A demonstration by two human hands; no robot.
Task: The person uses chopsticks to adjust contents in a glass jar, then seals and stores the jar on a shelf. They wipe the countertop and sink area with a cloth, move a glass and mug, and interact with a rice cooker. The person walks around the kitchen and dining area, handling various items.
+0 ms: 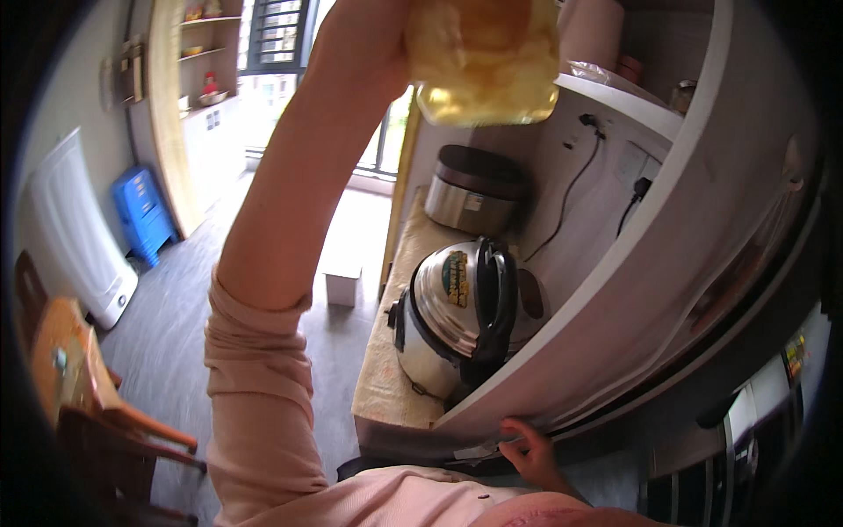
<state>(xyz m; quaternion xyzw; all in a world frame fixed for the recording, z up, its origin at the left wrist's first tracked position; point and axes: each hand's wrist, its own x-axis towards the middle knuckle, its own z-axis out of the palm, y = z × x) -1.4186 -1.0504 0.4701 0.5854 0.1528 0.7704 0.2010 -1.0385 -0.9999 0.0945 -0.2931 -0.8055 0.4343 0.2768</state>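
Note:
My left arm reaches up to the top of the view, where my left hand [395, 56] is at the left side of a clear jar [487, 66] with yellowish contents. The fingers are mostly cut off by the frame edge or hidden behind the jar, which is raised above the counter. Low at the right, beside the cabinet's front edge, my right hand [530, 454] has its fingers bent and apart, with nothing seen in it. Below the jar, a silver electric pressure cooker [435, 296] with a black handle stands on a beige cloth [379, 388]. Behind it sits a steel and black rice cooker [471, 191].
The white cabinet panel [625, 263] curves along the right, with a shelf [619, 105] above the cookers. Black plugs and cords [579, 184] hang at the wall. Wooden chairs [99, 375], a blue folded stool [145, 211] and a white appliance [82, 230] stand at the left.

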